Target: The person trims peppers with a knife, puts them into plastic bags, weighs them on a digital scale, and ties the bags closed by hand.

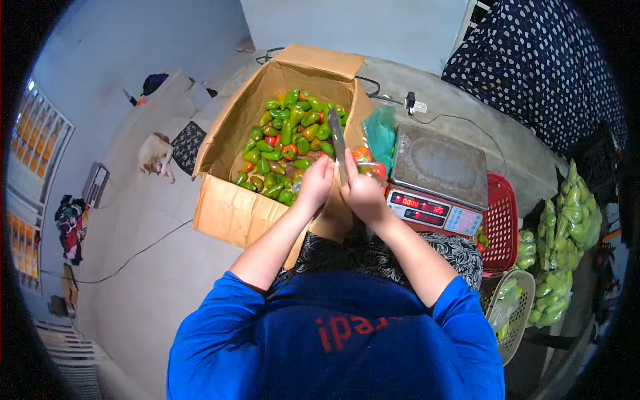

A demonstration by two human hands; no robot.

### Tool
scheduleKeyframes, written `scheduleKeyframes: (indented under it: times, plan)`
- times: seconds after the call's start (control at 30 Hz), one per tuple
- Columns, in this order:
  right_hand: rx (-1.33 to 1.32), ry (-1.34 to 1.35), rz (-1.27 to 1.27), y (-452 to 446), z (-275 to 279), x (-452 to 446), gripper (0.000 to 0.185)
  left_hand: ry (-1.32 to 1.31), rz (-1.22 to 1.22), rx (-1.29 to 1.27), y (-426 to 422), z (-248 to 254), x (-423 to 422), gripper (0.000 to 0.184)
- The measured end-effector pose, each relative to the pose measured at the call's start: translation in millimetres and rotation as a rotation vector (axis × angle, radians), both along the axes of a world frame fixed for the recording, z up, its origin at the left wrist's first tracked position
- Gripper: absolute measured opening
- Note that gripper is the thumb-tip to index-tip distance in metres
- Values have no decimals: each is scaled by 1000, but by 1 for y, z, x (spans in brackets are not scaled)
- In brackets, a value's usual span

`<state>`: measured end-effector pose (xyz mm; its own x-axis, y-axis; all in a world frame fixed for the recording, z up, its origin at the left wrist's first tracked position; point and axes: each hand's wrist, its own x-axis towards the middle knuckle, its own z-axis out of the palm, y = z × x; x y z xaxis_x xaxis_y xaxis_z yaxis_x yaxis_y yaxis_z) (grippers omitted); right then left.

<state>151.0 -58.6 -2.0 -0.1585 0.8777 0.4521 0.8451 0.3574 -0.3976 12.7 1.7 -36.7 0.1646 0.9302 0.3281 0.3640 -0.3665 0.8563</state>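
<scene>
Floor-level cardboard box of peppers

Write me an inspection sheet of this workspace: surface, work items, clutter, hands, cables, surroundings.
Surface: pale floor, with an open cardboard box on it.
Work items: mostly green peppers, some red, inside the box; knife; scale with its display lit and bare plate.
Clutter: green plastic bag between box and scale; red basket and pale basket to the right.
Hands: right hand grips the knife; left hand is close beside it, its hold unclear.
Cables: thin cord across the floor at left; a plug behind the scale.
Surroundings: dog lying at left; bagged green produce at right.
</scene>
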Motion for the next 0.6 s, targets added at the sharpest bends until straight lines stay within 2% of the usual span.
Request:
scheduleKeyframes:
  times: [0.07, 0.13, 0.17, 0.23, 0.27, 0.3, 0.37, 0.4, 0.43, 0.47, 0.5, 0.53, 0.57, 0.6]
  plan:
    - [-58, -42, -27, -12, -4, -2, 63, 50, 50, 57, 0, 3, 0, 17]
    - [-150, -97, -78, -32, -4, -7, 64, -241, 24, -244, 13, -4, -4, 18]
    - [-151, -19, -72, -38, -4, -5, 63, -385, 11, -394, 20, -9, -6, 18]
    - [-149, 142, -60, -45, 6, -3, 62, -427, -19, -339, 20, -8, -5, 19]
    - [-511, 217, -114, -46, 15, 1, 63, -408, -21, -324, 20, -7, -3, 18]
    - [-368, 309, -66, -46, 15, 5, 64, -387, -22, -308, 19, -5, -3, 16]
    - [-79, 485, 32, -48, 13, 21, 66, -114, 40, -226, 19, 0, -9, 13]
    - [-197, 585, 26, -51, 21, 33, 63, 20, 73, -187, 16, 6, -12, 12]
    - [-44, 463, 12, -44, 17, 48, 54, -105, 90, -149, 11, 17, -11, 11]
    - [-238, 658, -75, -43, 18, 62, 51, -231, 108, -110, 6, 30, -9, 11]
    - [-239, 707, -110, -45, 22, 72, 49, -354, 122, -72, -1, 44, -7, 11]
    - [-237, 756, -145, -47, 26, 82, 47, -256, 152, 62, -10, 56, -5, 10]
    - [-35, 658, -126, -47, 24, 96, 46, -91, 57, 268, -10, 56, -6, 13]
    - [17, 572, -128, -46, 8, 120, 42, 73, -41, 465, -11, 54, -7, 16]
